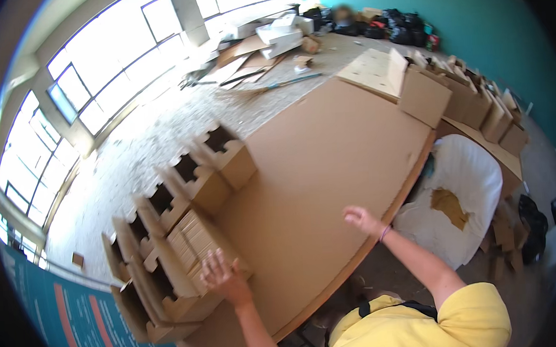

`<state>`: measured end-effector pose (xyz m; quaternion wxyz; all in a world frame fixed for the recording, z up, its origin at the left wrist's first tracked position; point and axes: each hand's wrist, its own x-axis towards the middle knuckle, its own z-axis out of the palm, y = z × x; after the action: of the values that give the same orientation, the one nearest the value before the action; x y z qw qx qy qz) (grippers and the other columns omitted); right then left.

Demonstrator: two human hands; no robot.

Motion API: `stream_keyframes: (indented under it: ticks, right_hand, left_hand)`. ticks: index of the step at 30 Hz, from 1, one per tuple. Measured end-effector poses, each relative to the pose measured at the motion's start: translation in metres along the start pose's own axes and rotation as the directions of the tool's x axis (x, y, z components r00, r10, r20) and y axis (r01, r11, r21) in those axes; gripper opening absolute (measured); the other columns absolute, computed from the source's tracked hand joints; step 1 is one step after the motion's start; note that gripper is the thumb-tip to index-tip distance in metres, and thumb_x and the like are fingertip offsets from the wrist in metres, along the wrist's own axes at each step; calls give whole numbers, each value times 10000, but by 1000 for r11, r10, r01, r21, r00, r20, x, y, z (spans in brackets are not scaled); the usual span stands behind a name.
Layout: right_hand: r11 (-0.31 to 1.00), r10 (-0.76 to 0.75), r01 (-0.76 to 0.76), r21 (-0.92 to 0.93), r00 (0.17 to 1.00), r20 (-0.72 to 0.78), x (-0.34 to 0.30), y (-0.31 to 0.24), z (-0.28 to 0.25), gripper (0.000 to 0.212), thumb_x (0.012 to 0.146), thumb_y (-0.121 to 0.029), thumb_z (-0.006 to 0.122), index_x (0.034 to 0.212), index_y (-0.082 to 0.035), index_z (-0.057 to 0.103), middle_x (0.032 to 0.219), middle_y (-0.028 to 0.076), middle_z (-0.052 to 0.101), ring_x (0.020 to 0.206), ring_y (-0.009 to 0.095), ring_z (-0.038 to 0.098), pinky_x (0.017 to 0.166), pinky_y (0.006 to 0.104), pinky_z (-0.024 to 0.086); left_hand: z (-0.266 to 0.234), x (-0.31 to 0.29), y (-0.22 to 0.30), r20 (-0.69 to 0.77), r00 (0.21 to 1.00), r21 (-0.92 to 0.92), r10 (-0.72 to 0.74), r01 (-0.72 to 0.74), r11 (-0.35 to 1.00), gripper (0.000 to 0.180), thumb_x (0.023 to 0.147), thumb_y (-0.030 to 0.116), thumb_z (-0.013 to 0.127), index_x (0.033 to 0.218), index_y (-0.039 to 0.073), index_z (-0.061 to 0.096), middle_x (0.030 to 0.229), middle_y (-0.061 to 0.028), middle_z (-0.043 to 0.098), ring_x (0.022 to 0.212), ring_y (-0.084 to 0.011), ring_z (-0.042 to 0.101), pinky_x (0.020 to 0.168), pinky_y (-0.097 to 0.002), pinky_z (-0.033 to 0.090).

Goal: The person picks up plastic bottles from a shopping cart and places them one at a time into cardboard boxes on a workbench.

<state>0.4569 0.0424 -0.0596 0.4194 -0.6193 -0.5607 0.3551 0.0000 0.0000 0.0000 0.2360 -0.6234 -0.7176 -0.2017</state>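
My left hand [226,280] lies with its fingers spread at the near side of a row of open-topped cardboard boxes [227,160]. Its fingers rest against a ribbed stack of folded cardboard [190,239] wedged among them. The boxes have notched upper edges and dark openings. Over the right part of the cardboard-covered table [315,171], my right hand [362,220] hovers with curled fingers, and nothing shows in it. A thin band circles the right wrist.
More cardboard boxes [469,104] line the far right, beside a light wooden board [370,71]. A torn white sack [473,169] stands by the table's right edge. A broom [286,83], flat cardboard and black bags [402,29] lie on the floor beyond. A teal printed banner [46,305] borders the left.
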Motion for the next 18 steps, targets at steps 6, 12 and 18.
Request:
stream_keyframes:
  ticks: [6,12,18]
  right_hand:
    - [885,-200,-50,-462,857,-476,84,63,-275,467,870,-167,646,1292,-17,515,1205,218,622,1088,318,622,948,405,497]
    - [520,-250,-393,-759,779,-575,174,53,-477,672,785,-166,721,1385,-54,441,1414,158,471,1299,333,441,1098,401,371]
    - [431,-160,-439,-789,823,-545,221,63,-522,846,743,-171,761,1458,-68,321,1500,134,364,1366,302,366,1121,435,326]
  left_hand:
    - [-17,-5,38,68,998,44,-17,14,999,511,955,307,524,1424,118,449,1508,-48,404,1379,-295,351,1141,-498,229]
    - [-24,-3,57,231,960,83,-160,145,986,618,934,197,541,1497,80,315,1557,-77,308,1444,-302,239,1167,-475,186]
    - [-35,3,73,384,874,169,-298,250,953,681,929,125,548,1529,95,228,1587,-70,235,1467,-282,193,1186,-443,168]
